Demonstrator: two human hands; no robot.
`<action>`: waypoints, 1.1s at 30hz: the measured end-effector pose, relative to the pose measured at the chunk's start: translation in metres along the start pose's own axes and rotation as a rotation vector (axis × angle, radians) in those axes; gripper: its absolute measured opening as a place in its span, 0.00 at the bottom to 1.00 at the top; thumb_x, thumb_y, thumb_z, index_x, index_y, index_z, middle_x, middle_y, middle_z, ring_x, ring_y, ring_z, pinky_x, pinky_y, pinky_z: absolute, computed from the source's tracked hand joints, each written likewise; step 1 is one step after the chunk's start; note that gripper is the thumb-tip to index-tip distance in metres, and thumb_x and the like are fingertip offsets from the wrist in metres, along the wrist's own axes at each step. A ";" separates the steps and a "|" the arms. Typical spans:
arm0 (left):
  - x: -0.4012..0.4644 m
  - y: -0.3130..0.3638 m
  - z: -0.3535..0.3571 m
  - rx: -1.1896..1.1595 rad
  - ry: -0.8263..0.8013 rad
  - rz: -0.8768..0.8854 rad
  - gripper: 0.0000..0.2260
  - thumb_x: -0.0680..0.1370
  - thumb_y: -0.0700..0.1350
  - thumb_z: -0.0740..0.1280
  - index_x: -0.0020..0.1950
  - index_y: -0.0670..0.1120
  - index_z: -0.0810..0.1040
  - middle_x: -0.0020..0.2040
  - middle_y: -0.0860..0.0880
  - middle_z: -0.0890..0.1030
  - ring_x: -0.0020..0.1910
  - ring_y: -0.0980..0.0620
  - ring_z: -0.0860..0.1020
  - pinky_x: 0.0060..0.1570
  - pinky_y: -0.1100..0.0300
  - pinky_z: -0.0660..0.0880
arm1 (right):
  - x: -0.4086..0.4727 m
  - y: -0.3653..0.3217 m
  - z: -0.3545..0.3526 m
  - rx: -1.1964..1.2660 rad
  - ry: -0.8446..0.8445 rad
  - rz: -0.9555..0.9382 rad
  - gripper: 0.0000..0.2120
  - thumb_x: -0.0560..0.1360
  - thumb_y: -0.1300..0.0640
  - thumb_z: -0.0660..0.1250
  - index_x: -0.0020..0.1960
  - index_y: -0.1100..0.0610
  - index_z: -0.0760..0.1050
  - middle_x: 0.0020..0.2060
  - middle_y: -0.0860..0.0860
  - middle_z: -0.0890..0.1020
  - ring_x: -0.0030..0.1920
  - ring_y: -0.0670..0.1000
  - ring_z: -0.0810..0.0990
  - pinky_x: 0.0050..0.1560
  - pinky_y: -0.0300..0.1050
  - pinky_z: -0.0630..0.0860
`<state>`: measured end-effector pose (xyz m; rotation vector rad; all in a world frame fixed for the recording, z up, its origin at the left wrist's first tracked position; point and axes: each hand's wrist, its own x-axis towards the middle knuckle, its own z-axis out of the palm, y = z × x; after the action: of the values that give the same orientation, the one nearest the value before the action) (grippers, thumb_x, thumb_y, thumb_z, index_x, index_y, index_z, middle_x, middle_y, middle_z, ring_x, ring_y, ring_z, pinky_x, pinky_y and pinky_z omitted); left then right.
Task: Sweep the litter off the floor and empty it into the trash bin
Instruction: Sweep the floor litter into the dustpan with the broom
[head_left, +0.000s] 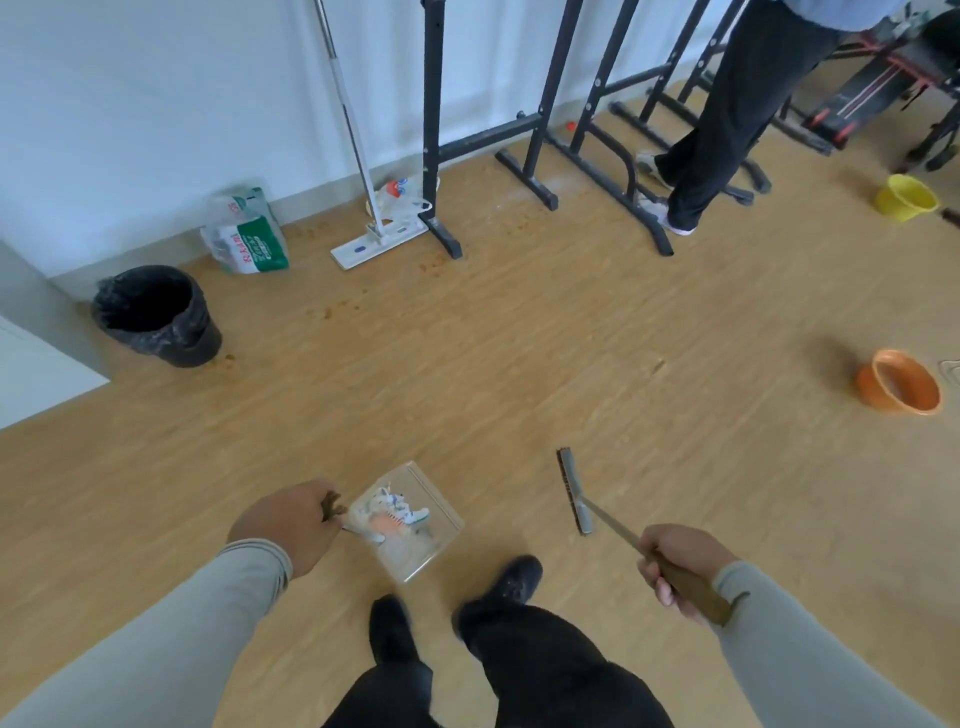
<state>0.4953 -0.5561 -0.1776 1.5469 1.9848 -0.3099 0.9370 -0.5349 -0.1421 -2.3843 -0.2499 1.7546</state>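
The bin stands by the wall, well ahead and left of the clear dustpan of litter, which the left hand, nearer the bin, grips by its handle, while the right hand grips the brush.

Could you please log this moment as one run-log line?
left hand: holds clear plastic dustpan with litter | right hand: grips wooden-handled brush | black lined trash bin: far left, not yet reached
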 end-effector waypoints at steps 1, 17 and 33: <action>0.009 0.002 -0.001 0.004 -0.020 -0.004 0.06 0.82 0.56 0.62 0.56 0.56 0.74 0.42 0.56 0.79 0.39 0.55 0.78 0.36 0.59 0.73 | 0.005 -0.013 0.006 -0.030 0.002 0.001 0.07 0.79 0.62 0.60 0.53 0.65 0.72 0.28 0.56 0.76 0.21 0.48 0.72 0.18 0.36 0.70; 0.071 0.014 0.025 0.112 -0.097 -0.079 0.07 0.83 0.57 0.60 0.53 0.56 0.72 0.41 0.56 0.77 0.35 0.55 0.78 0.39 0.57 0.80 | 0.105 -0.058 0.151 -0.708 -0.151 -0.123 0.10 0.81 0.66 0.55 0.49 0.65 0.76 0.31 0.53 0.75 0.28 0.50 0.82 0.24 0.36 0.72; 0.062 0.005 0.029 0.009 -0.071 -0.033 0.06 0.82 0.56 0.61 0.48 0.56 0.68 0.45 0.55 0.75 0.38 0.50 0.77 0.35 0.57 0.72 | 0.060 -0.070 0.132 -0.791 -0.169 -0.223 0.09 0.79 0.64 0.58 0.54 0.59 0.75 0.30 0.57 0.76 0.25 0.53 0.72 0.25 0.42 0.73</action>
<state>0.5003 -0.5200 -0.2355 1.4895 1.9576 -0.3823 0.8264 -0.4476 -0.2203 -2.4989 -1.4024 1.9886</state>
